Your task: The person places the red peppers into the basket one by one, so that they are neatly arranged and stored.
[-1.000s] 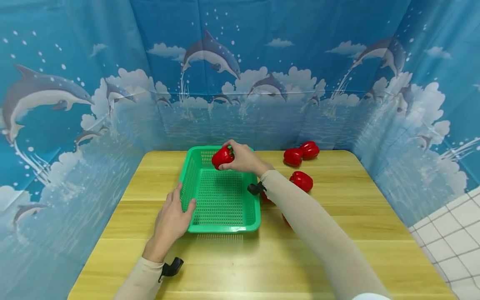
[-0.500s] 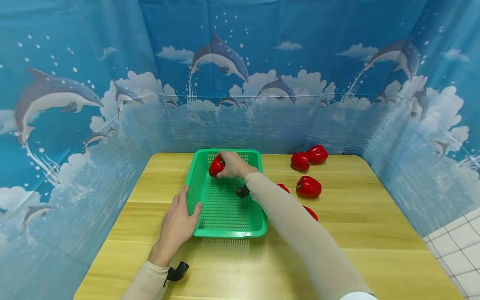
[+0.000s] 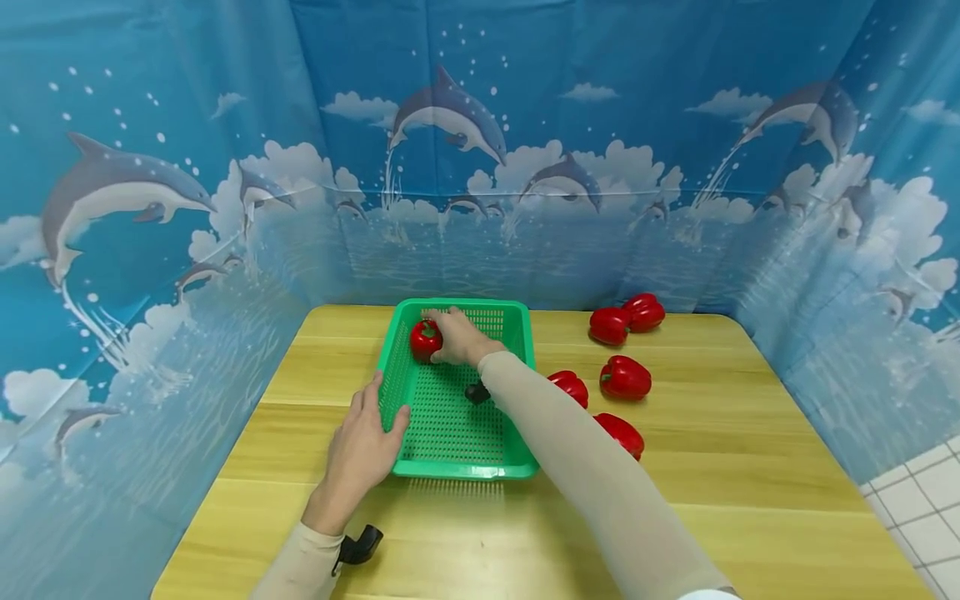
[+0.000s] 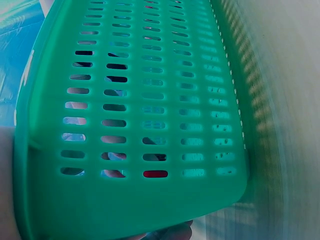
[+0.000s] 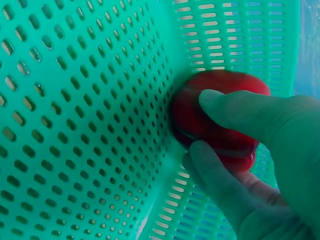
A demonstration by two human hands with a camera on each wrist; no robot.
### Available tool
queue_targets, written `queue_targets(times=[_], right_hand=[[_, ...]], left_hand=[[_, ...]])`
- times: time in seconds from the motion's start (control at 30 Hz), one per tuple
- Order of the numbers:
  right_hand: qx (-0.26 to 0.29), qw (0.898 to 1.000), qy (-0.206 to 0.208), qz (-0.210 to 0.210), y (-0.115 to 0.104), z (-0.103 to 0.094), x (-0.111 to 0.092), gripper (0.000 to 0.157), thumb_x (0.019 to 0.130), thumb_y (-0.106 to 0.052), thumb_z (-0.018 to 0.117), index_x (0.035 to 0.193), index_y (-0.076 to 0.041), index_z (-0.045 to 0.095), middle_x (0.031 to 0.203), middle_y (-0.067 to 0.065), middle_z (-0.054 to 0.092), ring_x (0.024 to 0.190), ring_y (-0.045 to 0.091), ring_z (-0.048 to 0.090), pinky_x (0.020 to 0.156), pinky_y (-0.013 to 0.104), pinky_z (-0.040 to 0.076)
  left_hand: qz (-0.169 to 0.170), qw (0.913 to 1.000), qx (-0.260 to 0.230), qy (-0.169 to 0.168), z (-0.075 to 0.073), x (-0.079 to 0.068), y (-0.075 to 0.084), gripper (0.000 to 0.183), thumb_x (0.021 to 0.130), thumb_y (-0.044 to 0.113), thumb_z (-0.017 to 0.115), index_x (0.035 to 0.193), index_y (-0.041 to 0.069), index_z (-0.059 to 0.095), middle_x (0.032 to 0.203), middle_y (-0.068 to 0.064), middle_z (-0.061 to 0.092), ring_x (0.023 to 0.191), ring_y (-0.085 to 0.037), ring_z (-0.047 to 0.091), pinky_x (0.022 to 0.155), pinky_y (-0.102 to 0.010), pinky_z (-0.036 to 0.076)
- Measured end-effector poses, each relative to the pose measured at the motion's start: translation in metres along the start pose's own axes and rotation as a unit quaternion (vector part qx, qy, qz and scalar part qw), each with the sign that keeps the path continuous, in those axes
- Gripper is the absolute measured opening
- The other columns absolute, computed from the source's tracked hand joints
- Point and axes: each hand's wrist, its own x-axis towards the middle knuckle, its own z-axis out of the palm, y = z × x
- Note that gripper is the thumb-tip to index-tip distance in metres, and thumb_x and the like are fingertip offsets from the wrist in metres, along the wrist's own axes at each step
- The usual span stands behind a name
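A red bell pepper sits at the far left corner inside the green plastic basket, its green stem facing up in the head view. My right hand reaches into the basket and holds this pepper from the right side, thumb on one face and fingers on another. My left hand grips the basket's near left corner, thumb over the rim and fingers along the outer side. In the left wrist view the slotted basket wall fills most of the picture.
Several more red bell peppers lie on the wooden table right of the basket: a touching pair at the back, one pepper nearer, others partly behind the right sleeve. A dolphin-print curtain encloses the back and sides.
My right hand has lowered the pepper from above the basket into its far left corner, and the pepper has turned stem up. The left hand stays on the basket; the head view has shifted slightly.
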Motion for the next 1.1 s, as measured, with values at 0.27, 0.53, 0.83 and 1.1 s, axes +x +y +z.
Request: queue_targets(times=[0.27, 0.53, 0.83, 1.1], right_hand=[[0.013, 1.000, 0.002, -0.009, 0.000, -0.008, -0.015, 0.093, 0.103, -0.015, 0.092, 0.181, -0.015, 0.041, 0.176, 0.025, 0.049, 0.163, 0.044, 0.051, 0.125, 0.059, 0.058], [0.004, 1.000, 0.005, -0.015, -0.002, -0.036, -0.044, 0.089, 0.104, -0.021, 0.091, 0.179, -0.012, 0.045, 0.175, 0.023, 0.052, 0.161, 0.041, 0.054, 0.128, 0.059, 0.056], [0.036, 0.999, 0.011, -0.039, 0.011, -0.064, -0.096, 0.079, 0.107, -0.027, 0.089, 0.175, -0.012, 0.052, 0.174, 0.021, 0.056, 0.147, 0.043, 0.068, 0.120, 0.058, 0.061], [0.036, 0.998, 0.045, -0.036, 0.042, -0.075, -0.152, 0.074, 0.109, -0.029, 0.086, 0.173, -0.012, 0.055, 0.174, 0.018, 0.055, 0.142, 0.041, 0.071, 0.117, 0.058, 0.062]], left_hand=[[-0.001, 1.0000, 0.005, -0.007, -0.001, 0.000, 0.001, 0.083, 0.121, 0.044, 0.059, 0.185, 0.005, 0.025, 0.176, -0.033, 0.049, 0.129, -0.058, 0.073, 0.091, -0.069, 0.066], [-0.003, 0.9999, 0.007, -0.015, -0.001, 0.001, 0.003, 0.084, 0.121, 0.044, 0.060, 0.185, 0.004, 0.023, 0.177, -0.034, 0.047, 0.127, -0.059, 0.074, 0.092, -0.071, 0.065], [0.000, 0.9996, 0.012, -0.024, -0.002, 0.001, 0.001, 0.087, 0.120, 0.044, 0.061, 0.185, 0.003, 0.023, 0.173, -0.035, 0.049, 0.106, -0.050, 0.077, 0.063, -0.047, 0.058], [0.001, 0.9996, 0.014, -0.023, -0.003, 0.003, 0.000, 0.086, 0.120, 0.045, 0.061, 0.185, 0.003, 0.023, 0.173, -0.035, 0.050, 0.113, -0.051, 0.076, 0.065, -0.046, 0.059]])
